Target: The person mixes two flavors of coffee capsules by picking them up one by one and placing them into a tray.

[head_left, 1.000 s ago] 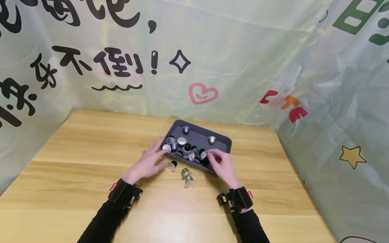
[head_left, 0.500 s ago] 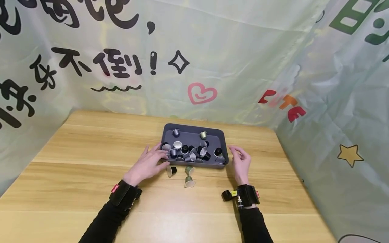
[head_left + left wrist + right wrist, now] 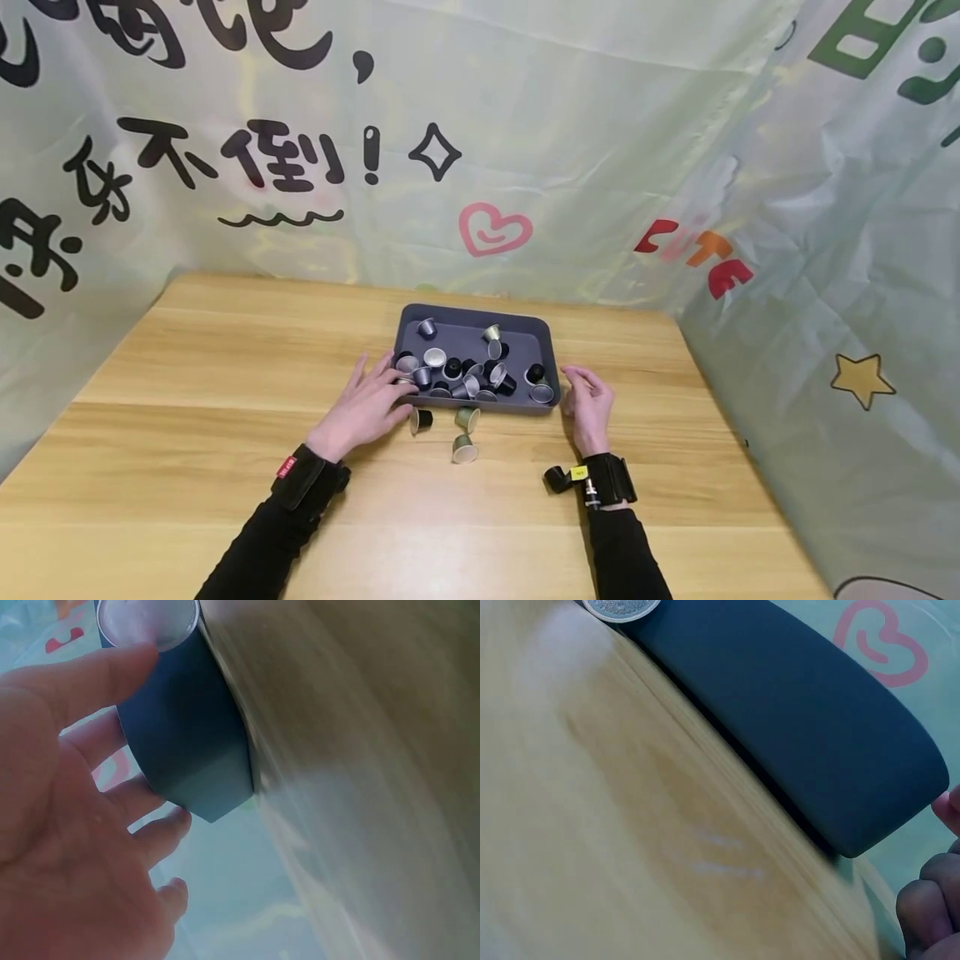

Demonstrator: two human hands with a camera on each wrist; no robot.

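Note:
A dark grey tray (image 3: 457, 337) holds several coffee capsules (image 3: 434, 357), mostly heaped along its near side. At the tray's left end my left hand (image 3: 363, 412) spreads its fingers; in the left wrist view they touch the tray's outer wall (image 3: 187, 727), with the thumb by a capsule's pale lid (image 3: 146, 622). My right hand (image 3: 590, 408) sits at the tray's right end, fingers curled. Its fingertip meets the tray corner in the right wrist view, and the hand grips nothing. A black-ended capsule (image 3: 422, 420) and two greenish capsules (image 3: 465, 450) lie on the table before the tray.
The wooden table (image 3: 262, 350) stretches to both sides and in front of the tray. Behind it hangs a printed cloth backdrop (image 3: 585, 167), with another cloth side on the right (image 3: 810, 275). Each wrist wears a black strapped camera (image 3: 557, 479).
My right hand has moved from over the tray to its right end. The tray has turned straighter to the table's back edge. My left hand has stayed at the left end.

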